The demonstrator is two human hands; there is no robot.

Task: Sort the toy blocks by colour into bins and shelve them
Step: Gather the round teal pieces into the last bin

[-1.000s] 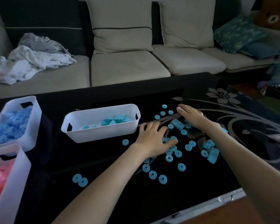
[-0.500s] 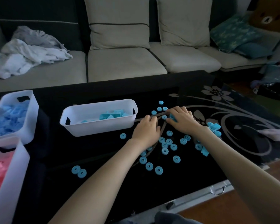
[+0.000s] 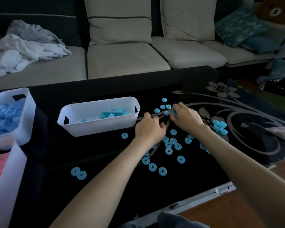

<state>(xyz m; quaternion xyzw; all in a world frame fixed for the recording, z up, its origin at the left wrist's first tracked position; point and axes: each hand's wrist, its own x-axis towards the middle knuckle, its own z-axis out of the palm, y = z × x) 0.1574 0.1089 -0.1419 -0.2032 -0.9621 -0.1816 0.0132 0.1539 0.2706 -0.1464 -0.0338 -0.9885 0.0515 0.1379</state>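
Pinching teal pieces (image 3: pixel 169 151) scattered mid-frame right of the white bin (image 3: pixel 97 127), the right hand (image 3: pixel 186 118) curls tight, the left hand (image 3: pixel 149 129) curled on I cannot tell what; likely light, hard, slippery, best nipped by rims.

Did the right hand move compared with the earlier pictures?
Yes. The right hand has shifted slightly left, towards the white plastic bin of teal blocks, and now pinches a teal toy block.
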